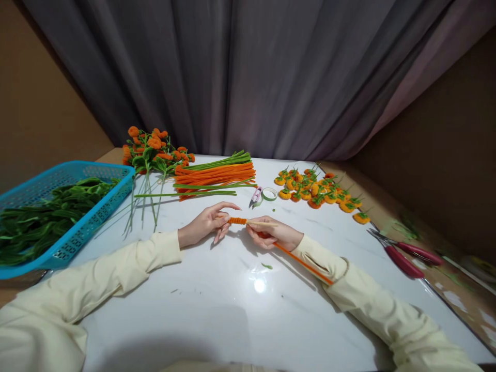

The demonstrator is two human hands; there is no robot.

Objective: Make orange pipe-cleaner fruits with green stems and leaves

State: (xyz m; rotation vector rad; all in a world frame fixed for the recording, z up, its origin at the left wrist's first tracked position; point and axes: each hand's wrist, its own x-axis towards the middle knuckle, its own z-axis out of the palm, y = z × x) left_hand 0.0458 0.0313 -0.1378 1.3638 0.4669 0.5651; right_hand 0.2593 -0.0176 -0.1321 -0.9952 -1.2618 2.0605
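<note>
A thin wooden stick (267, 224) spans between my two hands, with an orange pipe cleaner (237, 221) coiled tightly round its middle. My left hand (207, 223) pinches the stick's left end between thumb and fingers, the index finger lifted. At the right end of the coil, my right hand (277, 232) closes on the stick and the pipe cleaner. The loose length of the pipe cleaner runs from under my right palm down along the right sleeve. Beyond my hands lies a bundle of orange and green pipe cleaners (220, 172).
Leaves fill a blue basket (129, 183) at left. Orange flowers on stems (155, 142) lie behind it. Pink snips (256, 197) and green tape (270, 194) sit mid-table. Several flower heads (318, 188) are spread at right, near red-handled pliers (403, 258). A grey curtain (228, 77) hangs behind.
</note>
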